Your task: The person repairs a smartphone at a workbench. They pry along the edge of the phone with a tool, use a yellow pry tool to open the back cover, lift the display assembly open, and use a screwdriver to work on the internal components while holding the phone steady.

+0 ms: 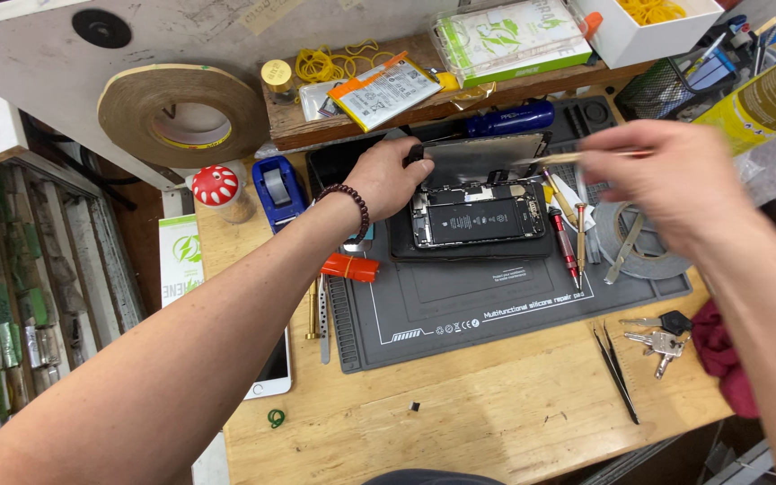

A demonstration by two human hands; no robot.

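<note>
An opened smartphone (478,220) lies on a dark grey silicone repair mat (496,310), its black battery and circuit board showing. Its screen panel (487,157) is tilted up at the far side. My left hand (388,175), a bead bracelet on the wrist, grips the left edge of that lifted screen. My right hand (666,180) hovers to the right of the phone, blurred, pinching a thin pale stick-like tool (559,158) whose tip points at the screen's right edge.
Small screwdrivers (568,242), a roll of thin tape (639,242), black tweezers (617,368) and keys (662,337) lie right of the phone. A blue tape dispenser (277,189), an orange tool (349,267) and a white phone (273,368) sit left. A wooden shelf (361,117) holds a loose battery.
</note>
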